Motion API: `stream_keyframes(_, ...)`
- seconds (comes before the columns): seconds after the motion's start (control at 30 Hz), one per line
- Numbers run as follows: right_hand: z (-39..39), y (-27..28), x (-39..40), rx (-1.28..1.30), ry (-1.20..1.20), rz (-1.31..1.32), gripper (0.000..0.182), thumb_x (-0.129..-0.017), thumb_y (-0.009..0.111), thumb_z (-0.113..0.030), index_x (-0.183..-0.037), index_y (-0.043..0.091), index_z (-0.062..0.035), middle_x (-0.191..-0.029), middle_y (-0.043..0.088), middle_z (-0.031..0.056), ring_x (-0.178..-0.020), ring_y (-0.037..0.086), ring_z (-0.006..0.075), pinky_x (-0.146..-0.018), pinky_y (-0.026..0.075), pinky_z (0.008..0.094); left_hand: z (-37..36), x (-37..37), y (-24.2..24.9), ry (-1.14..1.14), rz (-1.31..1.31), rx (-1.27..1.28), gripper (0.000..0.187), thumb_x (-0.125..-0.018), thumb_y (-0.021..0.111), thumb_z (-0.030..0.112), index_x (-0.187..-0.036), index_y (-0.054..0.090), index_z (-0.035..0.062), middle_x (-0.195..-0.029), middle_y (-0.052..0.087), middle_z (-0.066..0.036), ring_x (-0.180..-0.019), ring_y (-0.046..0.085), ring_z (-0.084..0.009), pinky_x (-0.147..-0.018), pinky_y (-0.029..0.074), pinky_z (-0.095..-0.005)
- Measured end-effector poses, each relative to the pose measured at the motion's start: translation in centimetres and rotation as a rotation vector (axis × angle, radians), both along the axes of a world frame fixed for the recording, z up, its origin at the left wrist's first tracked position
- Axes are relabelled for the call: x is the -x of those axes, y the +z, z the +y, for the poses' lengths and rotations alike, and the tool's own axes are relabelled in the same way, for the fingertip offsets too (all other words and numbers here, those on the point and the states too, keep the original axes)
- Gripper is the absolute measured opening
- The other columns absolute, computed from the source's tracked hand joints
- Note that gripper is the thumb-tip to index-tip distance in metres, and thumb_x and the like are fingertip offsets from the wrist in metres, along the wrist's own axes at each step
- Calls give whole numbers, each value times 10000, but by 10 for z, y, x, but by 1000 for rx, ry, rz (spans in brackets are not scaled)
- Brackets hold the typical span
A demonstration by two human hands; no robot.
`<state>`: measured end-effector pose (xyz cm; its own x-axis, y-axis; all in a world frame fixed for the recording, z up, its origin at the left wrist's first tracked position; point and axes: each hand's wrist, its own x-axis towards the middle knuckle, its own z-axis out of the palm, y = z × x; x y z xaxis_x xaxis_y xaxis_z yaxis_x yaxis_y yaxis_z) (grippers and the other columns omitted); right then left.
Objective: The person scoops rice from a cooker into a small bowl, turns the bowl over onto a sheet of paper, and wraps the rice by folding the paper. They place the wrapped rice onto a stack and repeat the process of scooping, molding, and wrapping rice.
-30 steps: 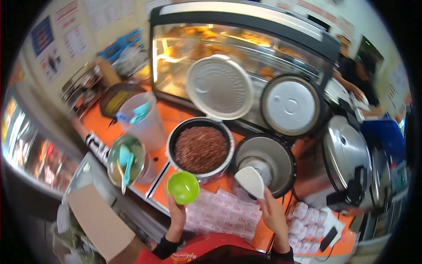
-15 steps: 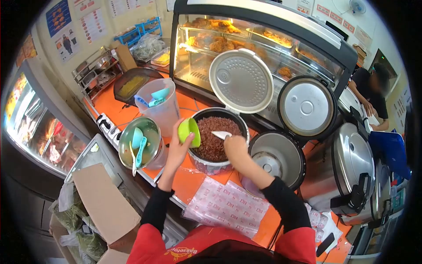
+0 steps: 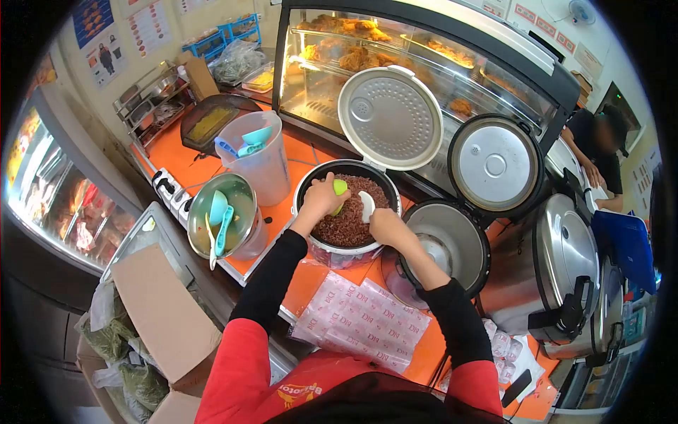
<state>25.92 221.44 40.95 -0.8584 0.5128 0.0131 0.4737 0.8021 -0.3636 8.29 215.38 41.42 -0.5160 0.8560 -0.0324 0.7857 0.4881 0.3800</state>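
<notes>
Reddish-brown cooked rice [image 3: 346,230] fills an open rice cooker [image 3: 326,256] in front of me. My left hand [image 3: 321,198] grips a lime-green bowl [image 3: 340,187] down at the rice, its back turned to me, so most of the bowl is hidden. In my right hand [image 3: 390,227] is a white rice paddle [image 3: 367,206], its blade over the rice close to the bowl. Below the cooker lies printed wrapping paper [image 3: 360,321] in a stack on the orange counter [image 3: 304,283].
An empty-looking cooker pot [image 3: 452,244] stands open at right, beside a large steel cooker [image 3: 544,283]. To the left are a steel pot [image 3: 240,237] with ladles and a plastic jug [image 3: 272,166]. A glass food case [image 3: 318,92] stands behind. A co-worker [image 3: 597,148] is far right.
My left hand has moved right and brought the green bowl from the cooker's left rim down over the rice. The paddle's blade has turned more upright beside it.
</notes>
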Motion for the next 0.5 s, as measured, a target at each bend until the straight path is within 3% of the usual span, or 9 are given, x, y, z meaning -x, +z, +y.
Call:
stream_keyframes(0.27, -27, 5, 14, 67, -93, 148, 163, -714, 493, -30, -755, 586, 97, -723, 592, 302, -733, 610, 433, -689, 496, 470, 11, 4, -17, -22, -159, -41, 756, -784, 508, 583, -1261, 362, 15, -1099, 534, -313, -1029, 539, -415, -866, 432, -429)
stream_keyframes(0.37, -39, 9, 11, 21, -123, 268, 125, -717, 498, -17, -709, 576, 80, -691, 592, 285, -696, 615, 419, -642, 504, 460, 5, -1, -9, 3, -291, -97, 741, -782, 511, 584, -1240, 385, 15, -1080, 546, -310, -1015, 546, -422, -860, 433, -424)
stream_keyframes(0.5, -54, 21, 8, -7, -135, 268, 112, -726, 531, -16, -787, 572, 68, -684, 606, 255, -681, 626, 391, -620, 516, 436, 3, -1, -9, -19, -312, -256, 611, -827, 497, 526, -1167, 432, 24, -971, 593, -266, -927, 600, -356, -793, 468, -406)
